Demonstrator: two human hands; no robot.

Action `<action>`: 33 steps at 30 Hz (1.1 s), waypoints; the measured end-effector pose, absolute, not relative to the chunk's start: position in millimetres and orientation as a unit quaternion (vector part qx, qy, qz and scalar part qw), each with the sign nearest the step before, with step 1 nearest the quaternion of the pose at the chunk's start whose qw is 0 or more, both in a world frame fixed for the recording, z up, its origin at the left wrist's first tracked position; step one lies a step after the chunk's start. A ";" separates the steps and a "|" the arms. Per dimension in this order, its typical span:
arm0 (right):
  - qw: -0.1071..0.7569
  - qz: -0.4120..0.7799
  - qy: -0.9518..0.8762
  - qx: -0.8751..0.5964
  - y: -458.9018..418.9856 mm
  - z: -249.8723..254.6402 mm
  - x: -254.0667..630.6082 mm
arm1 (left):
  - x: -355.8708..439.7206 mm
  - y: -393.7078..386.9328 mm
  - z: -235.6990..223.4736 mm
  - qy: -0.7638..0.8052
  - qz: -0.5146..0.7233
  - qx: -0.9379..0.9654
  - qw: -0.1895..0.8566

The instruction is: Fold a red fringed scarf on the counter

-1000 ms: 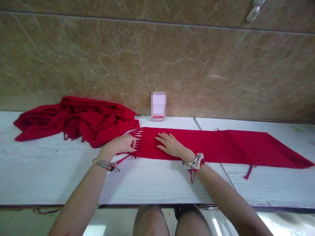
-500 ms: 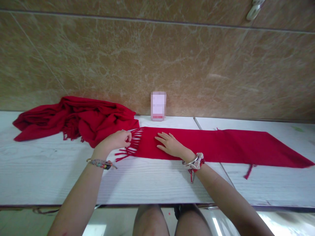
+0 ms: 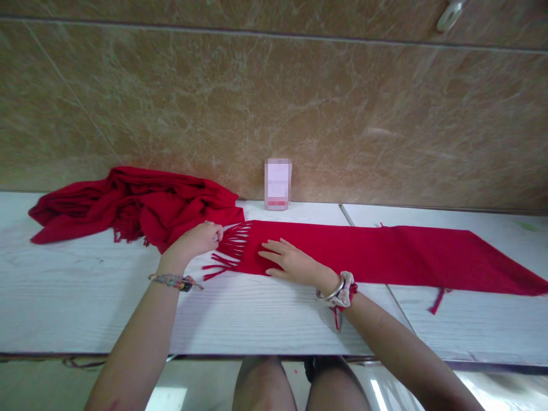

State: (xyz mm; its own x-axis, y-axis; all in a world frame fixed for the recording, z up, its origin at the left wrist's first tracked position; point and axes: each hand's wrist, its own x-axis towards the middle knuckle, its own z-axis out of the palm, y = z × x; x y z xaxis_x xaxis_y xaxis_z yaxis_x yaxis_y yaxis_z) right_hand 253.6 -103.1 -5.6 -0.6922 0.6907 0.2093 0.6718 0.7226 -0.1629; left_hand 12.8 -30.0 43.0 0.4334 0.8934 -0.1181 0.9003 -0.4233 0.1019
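Observation:
A long red scarf (image 3: 363,251) lies folded lengthwise and flat on the white wood-grain surface, its fringe (image 3: 233,240) pointing left. My left hand (image 3: 199,238) is closed at that end, fingers pinched on the upper strands of the fringe. Flat on the scarf, just right of the fringe, rests my right hand (image 3: 291,262) with its fingers spread. At the far right the scarf tapers to a slanted point, and a small tuft of fringe (image 3: 436,300) sticks out from under its lower edge.
Behind my left hand a second red cloth (image 3: 141,205), also fringed, lies crumpled against the brown marble-like wall (image 3: 299,103). A small pale box (image 3: 278,184), blurred out, stands by the wall. The surface's front edge (image 3: 205,357) runs above my knees.
My right hand has slid slightly left and toward me across the scarf. My left hand has drawn a little left, with the upper fringe strands straighter. The view has shifted slightly.

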 end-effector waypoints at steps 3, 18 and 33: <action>0.144 0.038 -0.934 -0.326 -104.9 -5.2 250.4 | 21.1 -34.0 44.6 0.484 -0.006 0.864 0.142; 0.151 0.044 -0.937 -0.311 -105.9 -3.3 247.5 | 27.9 -38.9 36.2 0.443 -0.090 0.860 0.234; 0.154 0.063 -0.935 -0.314 -105.6 -3.2 247.7 | 3.6 -31.8 43.3 0.486 -0.041 0.845 0.221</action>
State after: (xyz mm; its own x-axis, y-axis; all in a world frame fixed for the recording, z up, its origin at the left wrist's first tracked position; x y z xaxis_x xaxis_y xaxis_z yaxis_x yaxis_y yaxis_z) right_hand 247.7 -105.6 -3.2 -0.7551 0.6068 0.2483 0.5677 0.7946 -0.2154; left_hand 3.6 -31.8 43.3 0.5241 0.8032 -0.2834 0.8391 -0.4299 0.3333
